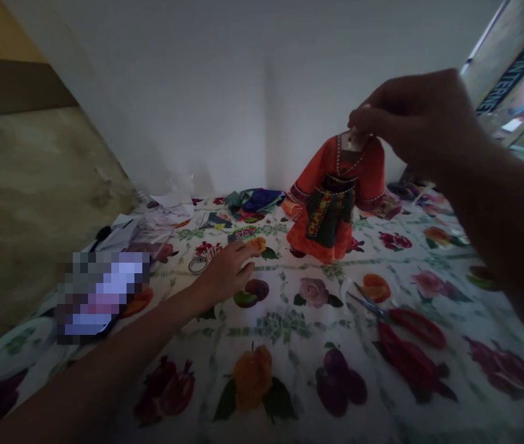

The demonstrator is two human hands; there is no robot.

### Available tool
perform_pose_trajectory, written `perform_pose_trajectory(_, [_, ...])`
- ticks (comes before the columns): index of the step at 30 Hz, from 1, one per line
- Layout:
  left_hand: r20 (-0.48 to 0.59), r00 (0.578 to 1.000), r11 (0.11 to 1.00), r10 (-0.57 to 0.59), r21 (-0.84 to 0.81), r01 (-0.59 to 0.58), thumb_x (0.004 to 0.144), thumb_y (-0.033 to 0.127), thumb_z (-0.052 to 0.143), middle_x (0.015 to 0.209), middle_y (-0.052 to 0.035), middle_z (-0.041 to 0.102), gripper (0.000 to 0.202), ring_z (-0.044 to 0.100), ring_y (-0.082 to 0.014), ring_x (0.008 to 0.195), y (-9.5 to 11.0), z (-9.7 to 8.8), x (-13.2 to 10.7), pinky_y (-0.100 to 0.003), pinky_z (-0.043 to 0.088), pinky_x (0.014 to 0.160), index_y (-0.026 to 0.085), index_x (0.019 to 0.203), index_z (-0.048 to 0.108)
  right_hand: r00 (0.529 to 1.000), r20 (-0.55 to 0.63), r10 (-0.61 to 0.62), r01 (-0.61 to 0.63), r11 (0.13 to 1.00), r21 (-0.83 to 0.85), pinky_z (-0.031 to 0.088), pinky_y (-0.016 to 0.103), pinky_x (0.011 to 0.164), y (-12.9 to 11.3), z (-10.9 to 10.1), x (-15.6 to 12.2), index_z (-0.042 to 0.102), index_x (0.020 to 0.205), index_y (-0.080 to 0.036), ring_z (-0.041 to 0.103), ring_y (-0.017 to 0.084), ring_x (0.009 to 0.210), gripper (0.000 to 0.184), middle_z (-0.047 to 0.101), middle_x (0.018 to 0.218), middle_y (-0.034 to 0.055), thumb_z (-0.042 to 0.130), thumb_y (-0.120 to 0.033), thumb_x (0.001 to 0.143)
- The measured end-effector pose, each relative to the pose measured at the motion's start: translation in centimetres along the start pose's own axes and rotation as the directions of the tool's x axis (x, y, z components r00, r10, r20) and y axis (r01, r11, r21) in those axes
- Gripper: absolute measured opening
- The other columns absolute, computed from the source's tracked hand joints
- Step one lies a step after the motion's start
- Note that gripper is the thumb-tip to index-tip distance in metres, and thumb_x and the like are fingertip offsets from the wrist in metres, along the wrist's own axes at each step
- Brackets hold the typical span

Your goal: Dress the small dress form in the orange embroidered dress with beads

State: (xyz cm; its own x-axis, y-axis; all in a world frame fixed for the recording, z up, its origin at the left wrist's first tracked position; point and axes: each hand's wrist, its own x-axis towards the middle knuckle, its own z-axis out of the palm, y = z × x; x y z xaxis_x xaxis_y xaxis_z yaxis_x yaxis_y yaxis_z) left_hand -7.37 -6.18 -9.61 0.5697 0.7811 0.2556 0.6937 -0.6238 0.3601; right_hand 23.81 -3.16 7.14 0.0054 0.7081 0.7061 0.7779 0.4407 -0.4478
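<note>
Right hand (416, 120) pinching doll dress (331, 209), scissors (403, 339) below

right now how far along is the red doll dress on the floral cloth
Done: the orange-red doll dress stands with its green embroidered apron on. In hand: the right hand pinches the white neck piece. Left, perhaps: red-handled scissors and blue-green fabric scraps lie out on the floral cloth, the left hand resting on it.

Seeing a headless costumed doll (331, 209) upright on the fruit-print tablecloth (299, 354): red-orange long-sleeved dress, dark green embroidered apron, flared skirt resting on the cloth, pale neck stub on top, sleeves angled out.
</note>
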Motion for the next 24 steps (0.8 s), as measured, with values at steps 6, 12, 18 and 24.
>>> perform_pose_trajectory(6, [0.097, 0.991, 0.976, 0.090, 0.192, -0.107, 0.094, 0.018, 0.048, 0.120, -0.0148, 0.064, 0.033, 0.060, -0.0288, 0.108, -0.8, 1.7, -0.6, -0.047, 0.053, 0.094, 0.015, 0.124, 0.063, 0.996, 0.002, 0.085, -0.085, 0.996, 0.003, 0.035, 0.028, 0.055, 0.4, 0.3, -0.4, 0.076, 0.075, -0.018, 0.045, 0.006, 0.055, 0.007, 0.060, 0.058, -0.0041, 0.077, -0.017, 0.082])
perform_pose_trajectory(12, [0.146, 0.984, 0.961, 0.099, 0.244, -0.133, 0.098, 0.021, 0.043, 0.127, -0.0153, 0.062, 0.036, 0.058, -0.0313, 0.114, -0.8, 2.6, -0.7, -0.052, 0.051, 0.097, 0.014, 0.127, 0.062, 0.982, -0.027, 0.186, -0.187, 0.982, -0.038, 0.032, 0.030, 0.054, -0.1, -1.5, -0.3, 0.079, 0.083, -0.022, 0.041, 0.006, 0.053, 0.004, 0.057, 0.060, -0.0026, 0.075, -0.022, 0.083])
perform_pose_trajectory(18, [0.053, 0.987, 0.969, 0.149, 0.190, -0.156, 0.100, 0.023, 0.040, 0.122, -0.0142, 0.065, 0.035, 0.058, -0.0291, 0.109, -0.7, 3.8, -1.1, -0.050, 0.051, 0.094, 0.016, 0.125, 0.064, 0.988, -0.031, 0.152, -0.154, 0.979, -0.131, 0.028, 0.033, 0.056, 2.0, -2.3, -1.3, 0.078, 0.092, -0.021, 0.041, 0.008, 0.056, 0.014, 0.056, 0.065, 0.0003, 0.072, -0.033, 0.089])
perform_pose_trajectory(24, [0.151, 0.968, 0.970, 0.202, 0.107, -0.219, 0.100, 0.020, 0.042, 0.125, -0.0139, 0.064, 0.035, 0.058, -0.0287, 0.112, 0.7, 3.9, -0.6, -0.049, 0.050, 0.094, 0.016, 0.128, 0.062, 0.971, -0.060, 0.233, -0.240, 0.960, -0.144, 0.031, 0.033, 0.054, 3.5, -2.1, -1.7, 0.078, 0.092, -0.021, 0.038, 0.007, 0.052, 0.017, 0.056, 0.062, -0.0005, 0.074, -0.038, 0.088])
